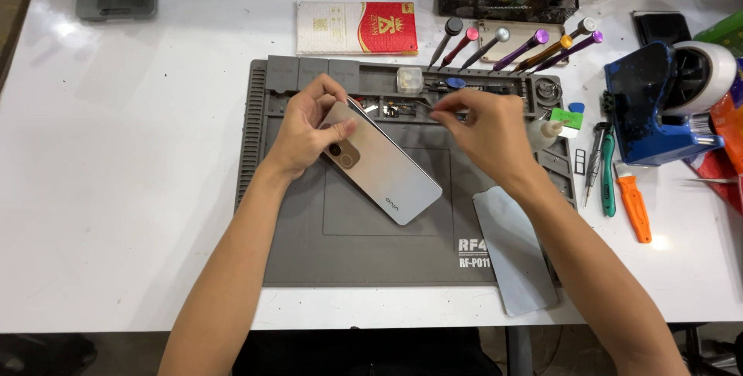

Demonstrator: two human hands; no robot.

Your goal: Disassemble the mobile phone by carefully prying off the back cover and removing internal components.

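While the left hand (308,127) clamps the top end of a pale gold phone (381,161), fingers curled over its edge near the camera bump, the handset lies back-up and slanted on the grey repair mat (340,252), its lower end pointing toward five o'clock, likely steadied this way for work at its upper edge. At two o'clock from the phone, the right hand (487,132) hovers over the mat's parts trays, fingers pinched together on something too small to make out. A row of screwdrivers (511,45) rests at twelve o'clock on the white tabletop (124,159), and a loose glass panel (515,248) lies at four o'clock.
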